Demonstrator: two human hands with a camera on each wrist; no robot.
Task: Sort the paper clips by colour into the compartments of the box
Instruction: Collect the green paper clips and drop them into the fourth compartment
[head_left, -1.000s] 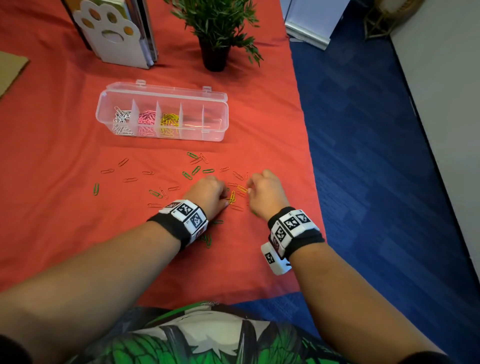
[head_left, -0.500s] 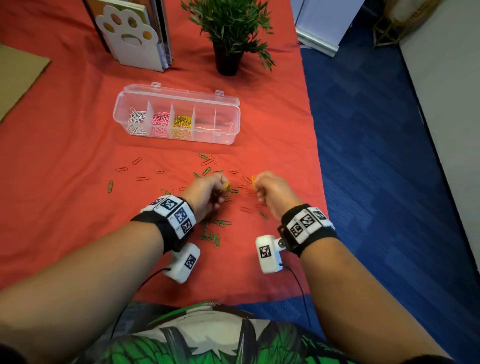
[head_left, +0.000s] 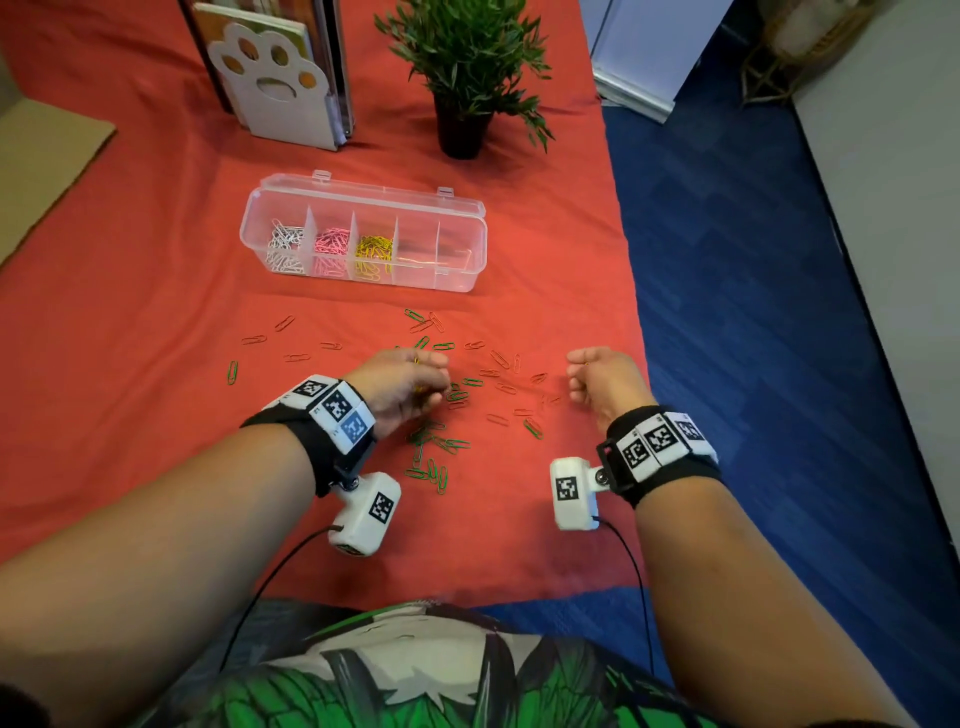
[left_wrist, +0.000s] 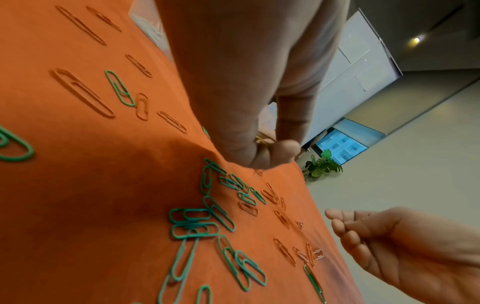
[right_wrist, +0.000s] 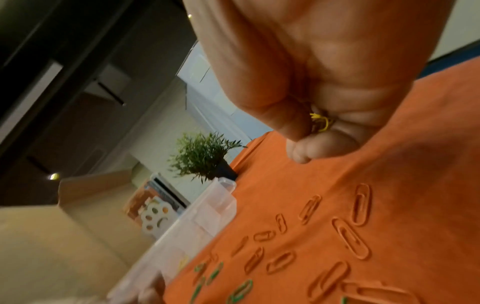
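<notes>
A clear compartment box (head_left: 470, 260) stands open on the red cloth, with white, pink and yellow clips in its three left compartments. Loose green paper clips (head_left: 434, 457) and orange paper clips (head_left: 501, 387) lie scattered in front of it. My left hand (head_left: 402, 382) hovers just above the scatter, fingers curled round yellow paper clips (left_wrist: 263, 139). My right hand (head_left: 597, 379) is held to the right, near the table edge, and grips yellow paper clips (right_wrist: 320, 122) in its fist. The box (right_wrist: 202, 216) also shows in the right wrist view.
Behind the box stand a potted plant (head_left: 467, 78) and a paw-print bookend with books (head_left: 275, 78). Cardboard (head_left: 47, 166) lies at the far left. The table's right edge drops to blue carpet (head_left: 779, 312) just beside my right hand.
Both hands have lifted off the cloth and drawn apart. The right hand has moved to the right, and each hand still grips yellow clips.
</notes>
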